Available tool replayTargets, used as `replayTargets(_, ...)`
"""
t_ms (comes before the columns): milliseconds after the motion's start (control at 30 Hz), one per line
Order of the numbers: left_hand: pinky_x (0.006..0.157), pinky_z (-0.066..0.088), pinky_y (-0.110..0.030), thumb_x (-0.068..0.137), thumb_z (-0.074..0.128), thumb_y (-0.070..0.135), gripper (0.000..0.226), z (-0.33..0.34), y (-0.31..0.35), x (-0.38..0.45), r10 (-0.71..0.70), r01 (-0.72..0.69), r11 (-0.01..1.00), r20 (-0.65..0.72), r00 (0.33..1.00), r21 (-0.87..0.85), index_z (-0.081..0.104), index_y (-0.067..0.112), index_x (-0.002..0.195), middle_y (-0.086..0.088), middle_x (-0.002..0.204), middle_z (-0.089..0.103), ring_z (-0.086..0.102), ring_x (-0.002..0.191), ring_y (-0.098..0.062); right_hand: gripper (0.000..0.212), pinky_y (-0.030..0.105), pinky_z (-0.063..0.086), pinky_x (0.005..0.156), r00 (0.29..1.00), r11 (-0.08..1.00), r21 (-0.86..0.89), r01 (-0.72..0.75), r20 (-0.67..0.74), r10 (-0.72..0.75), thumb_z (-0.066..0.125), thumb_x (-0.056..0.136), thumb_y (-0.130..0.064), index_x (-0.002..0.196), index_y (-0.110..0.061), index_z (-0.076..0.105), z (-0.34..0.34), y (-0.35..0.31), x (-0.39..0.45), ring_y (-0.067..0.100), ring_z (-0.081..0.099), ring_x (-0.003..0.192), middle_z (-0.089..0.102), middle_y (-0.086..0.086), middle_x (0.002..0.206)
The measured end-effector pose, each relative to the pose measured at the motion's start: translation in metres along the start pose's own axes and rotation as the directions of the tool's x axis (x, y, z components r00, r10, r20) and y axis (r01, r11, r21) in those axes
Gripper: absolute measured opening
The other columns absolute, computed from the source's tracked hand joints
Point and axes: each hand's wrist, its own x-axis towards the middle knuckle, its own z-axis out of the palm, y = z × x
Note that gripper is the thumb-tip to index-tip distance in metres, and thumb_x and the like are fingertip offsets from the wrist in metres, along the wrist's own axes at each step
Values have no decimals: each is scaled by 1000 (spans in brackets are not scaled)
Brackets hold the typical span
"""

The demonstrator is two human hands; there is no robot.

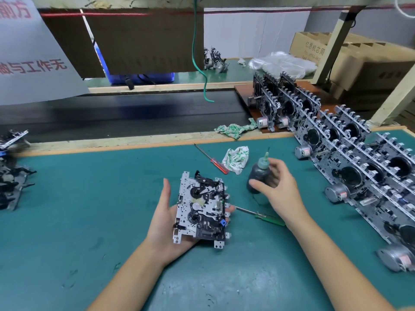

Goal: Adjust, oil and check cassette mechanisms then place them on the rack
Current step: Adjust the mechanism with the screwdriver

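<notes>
Desk (94, 198): a green-topped desk filled the lower view, with a dark conveyor belt (125, 113) running along its 12 o'clock edge.
Finished mechanisms (350, 158): rows of them stood on edge from 1 to 4 o'clock.
Cassette mechanism (201, 208): at centre, it lay flat on the left hand (167, 223), whose fingers curled up around its edges.
Right hand (277, 187): at 2 o'clock of the mechanism, its thumb and fingers were half-spread around the oil bottle (260, 176); whether they gripped it I cannot tell.
Cloth (235, 159): crumpled at 12 o'clock of the bottle.
Red screwdriver (213, 161): just beside the cloth.
Green screwdriver (266, 217): lying beneath the right wrist.
</notes>
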Motion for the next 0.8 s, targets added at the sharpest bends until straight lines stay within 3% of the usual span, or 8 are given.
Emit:
replayTargets(100, 97, 47, -49, 74, 34, 81, 98, 1, 2, -4, -83, 82, 995, 14, 996, 50, 62, 2, 124, -32, 129, 53, 56, 116, -44, 41, 17, 39, 79, 898, 900, -292, 324, -203, -390, 73, 78, -11, 107, -25, 47, -10, -20, -13, 11, 52, 90, 54, -4, 96)
replayTargets(167, 94, 49, -45, 72, 42, 79, 93, 2, 6, -6, -170, 172, 975, -24, 985, 140, 66, 1, 116, -26, 117, 63, 62, 105, -40, 39, 15, 38, 78, 825, 727, -447, 521, 48, -563, 64, 76, -7, 108, -26, 51, -17, -33, -25, 12, 50, 85, 56, -4, 93)
replayTargets(300, 82, 52, -30, 62, 57, 80, 83, 10, 17, -8, -315, 348, 832, -149, 937, 432, 66, 13, 110, -8, 105, 69, 67, 92, -21, 59, 26, 31, 104, 716, 383, -610, 694, 641, -277, 67, 63, -11, 121, -17, 59, -20, -31, -50, 15, 52, 111, 62, -4, 114)
replayTargets(433, 86, 44, -18, 58, 27, 86, 91, 12, 28, -10, -292, 313, 537, -176, 940, 783, 63, 28, 119, 8, 106, 70, 61, 95, 0, 46, 24, 31, 95, 694, 246, -650, 720, 690, -206, 59, 61, -59, 82, -19, 68, -18, -25, -65, 13, 63, 89, 66, -9, 89)
replayTargets(500, 59, 48, -19, 64, 25, 85, 87, 17, 33, -14, -264, 287, 571, -159, 951, 769, 72, 12, 71, -1, 65, 68, 61, 58, -10, 55, 23, 32, 88, 725, 267, -674, 689, 650, -229, 45, 67, -73, 72, -23, 65, -17, -20, -69, 12, 61, 82, 62, -13, 82)
replayTargets(567, 62, 53, -24, 70, 22, 84, 90, 17, 38, -14, -111, 261, 584, -243, 964, 768, 71, 8, 73, -5, 65, 70, 63, 56, -17, 56, 22, 34, 80, 759, 313, -692, 651, 594, -266, 40, 72, -76, 68, -25, 61, -20, -16, -74, 11, 60, 75, 58, -15, 76)
replayTargets(700, 63, 43, -32, 55, -3, 96, 92, 8, 17, -46, 591, 369, -182, -199, 782, 911, 55, 28, 76, 7, 62, 62, 59, 66, -19, 53, 23, 33, 74, 764, 318, -700, 639, 530, -369, 41, 78, -72, 63, -23, 56, -22, -8, -82, 13, 56, 67, 54, -13, 69)
replayTargets(800, 59, 33, -29, 45, -12, 99, 88, 6, -12, -69, 508, 362, -478, -85, 857, 800, 38, 33, 75, 12, 68, 53, 57, 73, -12, 55, 26, 36, 75, 748, 298, -705, 644, 498, -439, 47, 75, -71, 61, -19, 57, -18, -2, -87, 17, 56, 64, 56, -8, 68)
